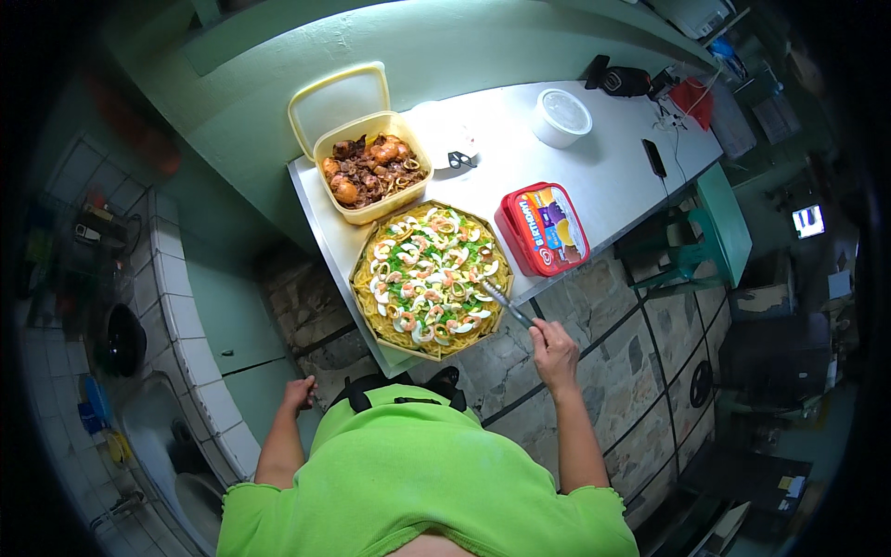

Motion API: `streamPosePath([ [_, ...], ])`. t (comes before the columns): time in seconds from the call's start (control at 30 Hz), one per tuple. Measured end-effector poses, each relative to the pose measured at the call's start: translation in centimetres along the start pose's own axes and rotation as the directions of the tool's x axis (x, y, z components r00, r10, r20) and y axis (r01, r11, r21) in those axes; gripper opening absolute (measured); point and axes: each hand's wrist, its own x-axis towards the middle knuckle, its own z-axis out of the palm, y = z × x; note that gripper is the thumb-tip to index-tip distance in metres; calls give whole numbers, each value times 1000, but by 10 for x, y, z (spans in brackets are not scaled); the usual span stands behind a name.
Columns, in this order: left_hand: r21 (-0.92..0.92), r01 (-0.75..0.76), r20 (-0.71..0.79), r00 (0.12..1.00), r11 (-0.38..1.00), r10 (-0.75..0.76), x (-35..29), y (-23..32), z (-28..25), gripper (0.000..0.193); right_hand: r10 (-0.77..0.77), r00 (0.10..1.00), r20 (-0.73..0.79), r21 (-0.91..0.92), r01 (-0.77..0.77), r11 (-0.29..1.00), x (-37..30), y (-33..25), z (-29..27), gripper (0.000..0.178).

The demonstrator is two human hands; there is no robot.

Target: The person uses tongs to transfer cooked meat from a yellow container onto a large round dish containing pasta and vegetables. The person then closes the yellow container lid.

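A large octagonal tray of noodles (376, 313), topped with shrimp, sliced boiled egg and chopped greens, rests at the near end of the white table. My right hand (555, 355) is closed around the handle of metal tongs (507, 303). The tips of the tongs reach over the tray's right side, at the topping; whether they grip a piece is too small to tell. My left hand (299, 394) hangs low beside my body, left of the tray's near corner, with its fingers curled in and nothing seen in them.
Behind the tray stands an open yellow container (367, 217) of dark stewed meat, its lid (342, 100) leaning back. A red tub (546, 229) sits right of the tray. Farther off are a round white-lidded container (562, 118) and a phone (654, 159). A green chair (691, 246) stands right; a tiled sink counter (200, 353) left.
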Motion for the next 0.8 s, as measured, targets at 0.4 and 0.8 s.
streamPosePath([
  [0.4,-32,-9,-7,1000,999,9,-2,-3,0,33,-83,994,75,-87,89,992,16,-33,6,18],
  [0.8,-6,-10,6,1000,1000,10,1,6,-7,33,-19,992,127,-24,22,999,-7,-13,-24,19],
])
